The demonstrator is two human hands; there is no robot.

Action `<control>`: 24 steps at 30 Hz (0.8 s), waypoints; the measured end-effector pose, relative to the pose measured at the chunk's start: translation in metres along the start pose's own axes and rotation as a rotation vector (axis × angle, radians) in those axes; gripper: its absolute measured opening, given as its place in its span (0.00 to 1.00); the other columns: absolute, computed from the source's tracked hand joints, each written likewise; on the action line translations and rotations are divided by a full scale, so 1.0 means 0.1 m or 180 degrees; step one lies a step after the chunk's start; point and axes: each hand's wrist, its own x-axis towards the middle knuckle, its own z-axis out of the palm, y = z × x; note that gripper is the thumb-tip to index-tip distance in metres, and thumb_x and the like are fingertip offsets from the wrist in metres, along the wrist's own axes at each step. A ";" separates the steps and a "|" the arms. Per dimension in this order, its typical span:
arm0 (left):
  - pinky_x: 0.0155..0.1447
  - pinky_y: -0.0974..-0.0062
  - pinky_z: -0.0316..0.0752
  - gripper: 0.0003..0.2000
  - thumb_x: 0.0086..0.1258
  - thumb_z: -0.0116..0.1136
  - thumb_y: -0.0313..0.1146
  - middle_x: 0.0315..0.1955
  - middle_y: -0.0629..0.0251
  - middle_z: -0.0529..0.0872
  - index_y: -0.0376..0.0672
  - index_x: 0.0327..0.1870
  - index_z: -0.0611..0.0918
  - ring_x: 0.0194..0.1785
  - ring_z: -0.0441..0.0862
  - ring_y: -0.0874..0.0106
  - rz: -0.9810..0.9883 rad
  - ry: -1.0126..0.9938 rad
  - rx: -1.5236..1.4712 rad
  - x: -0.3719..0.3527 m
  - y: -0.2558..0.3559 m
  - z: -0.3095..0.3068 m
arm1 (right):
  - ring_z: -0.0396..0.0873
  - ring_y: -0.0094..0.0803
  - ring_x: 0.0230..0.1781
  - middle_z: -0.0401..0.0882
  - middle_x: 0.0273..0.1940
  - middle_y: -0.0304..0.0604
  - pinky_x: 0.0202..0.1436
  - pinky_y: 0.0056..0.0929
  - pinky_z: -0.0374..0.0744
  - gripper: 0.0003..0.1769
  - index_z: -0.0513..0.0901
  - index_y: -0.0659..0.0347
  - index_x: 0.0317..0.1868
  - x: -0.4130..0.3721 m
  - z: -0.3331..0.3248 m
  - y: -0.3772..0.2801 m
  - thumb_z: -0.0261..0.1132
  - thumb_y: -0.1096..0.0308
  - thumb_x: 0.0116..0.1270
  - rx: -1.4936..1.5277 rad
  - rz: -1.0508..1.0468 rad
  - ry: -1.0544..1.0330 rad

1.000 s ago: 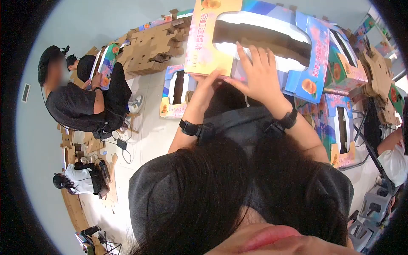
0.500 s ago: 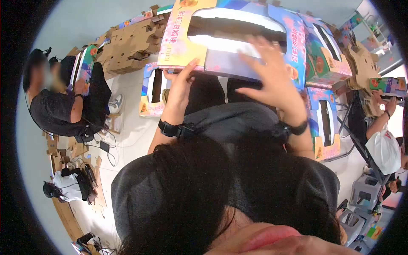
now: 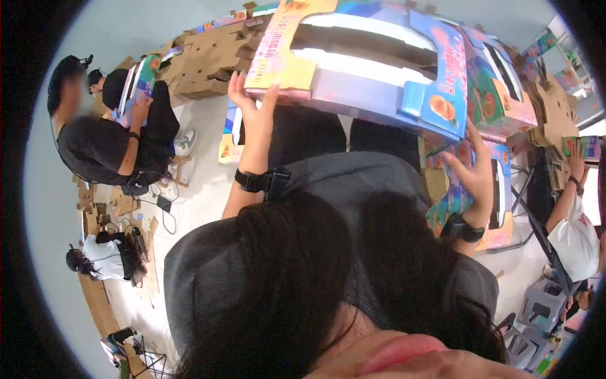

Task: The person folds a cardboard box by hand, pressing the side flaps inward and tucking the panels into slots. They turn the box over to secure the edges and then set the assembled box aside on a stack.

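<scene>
A colourful printed cardboard box (image 3: 356, 101) lies in front of my body, above my legs. White-edged openings run along its top, and peach pictures and Chinese characters cover the ends. At its near left corner, my left hand (image 3: 255, 107) grips the box, thumb against the yellow end panel and fingers around the side. My right hand (image 3: 476, 174) is at the near right corner. Its fingertips reach up against the box's end, while the thumb stands apart from it. Part of the right fingers is hidden behind the corner.
Similar boxes stand on the right (image 3: 495, 85) and below it (image 3: 499, 189). Flat brown cardboard (image 3: 205, 63) is stacked at the back left. A person (image 3: 95, 145) at left handles another box; another person (image 3: 574, 234) works at right. Grey stools (image 3: 543, 303) stand at lower right.
My right hand has left the box's top and moved right and down to its right end. The box has shifted slightly right and turned, its right end now lower. My left hand stays at the left corner.
</scene>
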 end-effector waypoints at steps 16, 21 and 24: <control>0.83 0.60 0.50 0.56 0.70 0.32 0.79 0.76 0.44 0.65 0.21 0.72 0.66 0.80 0.63 0.57 0.0096 -0.0567 -0.1026 0.26 0.71 -0.43 | 0.68 0.41 0.71 0.63 0.74 0.49 0.66 0.39 0.76 0.67 0.49 0.64 0.83 -0.12 0.10 0.04 0.83 0.56 0.51 0.0862 -0.0502 0.0548; 0.81 0.59 0.57 0.61 0.64 0.35 0.83 0.79 0.43 0.60 0.24 0.77 0.60 0.81 0.60 0.55 0.0356 -0.0378 -0.1355 0.13 1.13 -0.35 | 0.71 0.43 0.70 0.65 0.71 0.51 0.62 0.39 0.79 0.69 0.48 0.64 0.82 -0.21 0.05 -0.06 0.84 0.57 0.48 0.0424 -0.0629 0.0760; 0.82 0.58 0.55 0.60 0.65 0.34 0.82 0.79 0.42 0.57 0.25 0.78 0.57 0.81 0.59 0.55 0.0460 -0.0346 -0.1349 0.06 1.29 -0.38 | 0.68 0.46 0.72 0.64 0.72 0.54 0.70 0.43 0.74 0.72 0.45 0.67 0.82 -0.22 -0.05 -0.06 0.84 0.53 0.48 -0.0376 -0.1099 0.0961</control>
